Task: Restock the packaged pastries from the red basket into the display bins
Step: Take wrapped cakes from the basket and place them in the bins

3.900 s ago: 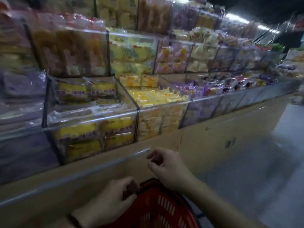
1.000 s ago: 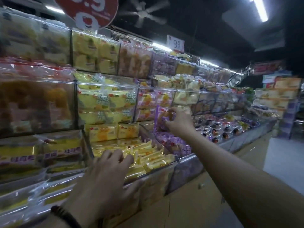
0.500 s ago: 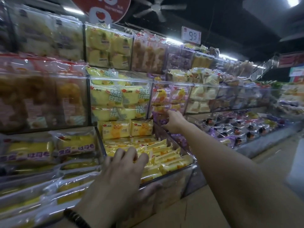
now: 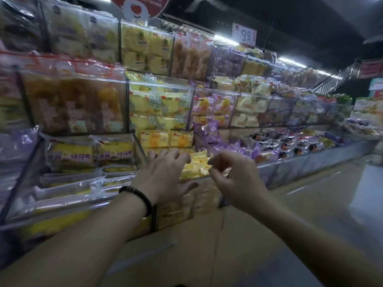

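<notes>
- This is a dim shop with a dark ceiling [image 4: 290, 17] and long bright lights [image 4: 226, 39] over the shelves.
- A grey floor [image 4: 331, 214] runs off to the right of the right fingers.
- Clear bins [image 4: 159, 87] stand in rows, one row above the next, all in front of the fingers and full of wrapped cakes.
- A brown wooden counter [image 4: 186, 255] holds the lowest bins, below both wrists.
- High above the right fingers hangs a white price sign [image 4: 244, 36] that says 9.9.
- High above the left fingers is part of a round red sign [image 4: 145, 5].
- The left hand [image 4: 163, 179] has its fingers [image 4: 172, 154] spread out and almost straight. It holds nothing.
- The left thumb lies against the clear front wall [image 4: 207, 197] of a low bin.
- Small yellow packs [image 4: 196, 164] lie in that bin, just past the left fingertips and between the two hands.
- The right hand [image 4: 236, 177] is in the air, with its fingers [image 4: 215, 160] bent loosely. I see nothing in them.
- Purple packs [image 4: 234, 147] lie in the next bin, just past the right fingers.
- One purple pack [image 4: 207, 131] stands up at the back of that bin.
- Big bread packs [image 4: 70, 154] with purple labels lie to the left of the left fingers.
- A dark band [image 4: 138, 195] is round the left wrist.
</notes>
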`<state>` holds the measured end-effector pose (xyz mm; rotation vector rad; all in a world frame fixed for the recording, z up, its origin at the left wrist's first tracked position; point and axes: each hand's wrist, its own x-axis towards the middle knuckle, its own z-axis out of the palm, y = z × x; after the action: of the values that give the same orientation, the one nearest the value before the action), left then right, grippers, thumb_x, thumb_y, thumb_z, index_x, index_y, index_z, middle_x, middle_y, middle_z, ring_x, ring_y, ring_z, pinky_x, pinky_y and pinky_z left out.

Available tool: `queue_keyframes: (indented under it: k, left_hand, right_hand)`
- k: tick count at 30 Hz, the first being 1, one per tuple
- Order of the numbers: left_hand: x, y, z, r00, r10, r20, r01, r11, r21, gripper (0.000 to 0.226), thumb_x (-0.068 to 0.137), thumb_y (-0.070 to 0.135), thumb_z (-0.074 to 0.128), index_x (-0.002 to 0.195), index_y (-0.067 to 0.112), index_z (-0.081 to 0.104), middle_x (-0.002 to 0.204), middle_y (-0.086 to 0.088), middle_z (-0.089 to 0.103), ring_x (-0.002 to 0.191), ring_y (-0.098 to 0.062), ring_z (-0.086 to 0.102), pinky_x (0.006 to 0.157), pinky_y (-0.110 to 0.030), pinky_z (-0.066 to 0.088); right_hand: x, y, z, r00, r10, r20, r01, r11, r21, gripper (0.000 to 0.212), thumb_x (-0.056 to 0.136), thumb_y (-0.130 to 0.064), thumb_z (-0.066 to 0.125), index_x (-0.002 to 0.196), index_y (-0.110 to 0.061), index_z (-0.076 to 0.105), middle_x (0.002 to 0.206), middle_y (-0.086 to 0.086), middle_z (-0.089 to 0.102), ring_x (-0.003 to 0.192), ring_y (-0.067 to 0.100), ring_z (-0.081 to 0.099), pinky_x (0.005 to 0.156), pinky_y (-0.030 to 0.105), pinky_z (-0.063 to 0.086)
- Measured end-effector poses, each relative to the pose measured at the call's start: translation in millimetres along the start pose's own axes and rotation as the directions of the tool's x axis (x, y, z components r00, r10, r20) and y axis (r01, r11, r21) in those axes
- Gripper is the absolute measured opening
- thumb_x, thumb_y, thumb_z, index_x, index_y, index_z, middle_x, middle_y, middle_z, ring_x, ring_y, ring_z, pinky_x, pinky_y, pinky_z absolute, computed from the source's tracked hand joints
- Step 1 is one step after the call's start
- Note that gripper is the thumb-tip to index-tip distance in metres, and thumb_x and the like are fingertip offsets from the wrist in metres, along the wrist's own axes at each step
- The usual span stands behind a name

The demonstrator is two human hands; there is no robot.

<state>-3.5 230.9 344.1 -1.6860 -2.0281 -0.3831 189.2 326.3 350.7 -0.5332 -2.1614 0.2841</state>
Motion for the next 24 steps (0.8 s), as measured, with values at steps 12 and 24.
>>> queue_keyframes:
  k: [12,24]
  left_hand:
    - [-197.5,38.9,50.4,0.975,0.22,0.019,-0.173,0.817,-0.551,0.041,0.093,0.026,0.066,0.127,0.035,0.046,0.109,0.022,0.043,0.087,-0.003,0.052,0.075,-0.034,0.054]
    - [-282.9,-17.5,154.5,0.388,0.049,0.92,0.25,0.956,-0.156,0.042,0.106,0.051,0.055,0.139,0.027,0.06,0.137,0.0,0.065,0.124,-0.021,0.06,0.089,-0.025,0.044]
  right_hand:
    - [-226.7,-14.4,104.5,0.739,0.374,0.56,-0.461,0.887,0.015,0.009,0.096,-0.038,0.066,0.092,-0.032,0.071,0.086,-0.013,0.073,0.081,0.001,0.068,0.075,0.031,0.059]
    - [-282.9,41.0,213.3,0.084,0.516,0.853,-0.229,0.843,-0.487,0.027,0.098,-0.033,0.067,0.115,-0.014,0.072,0.105,0.009,0.072,0.086,0.023,0.069,0.058,0.028,0.053]
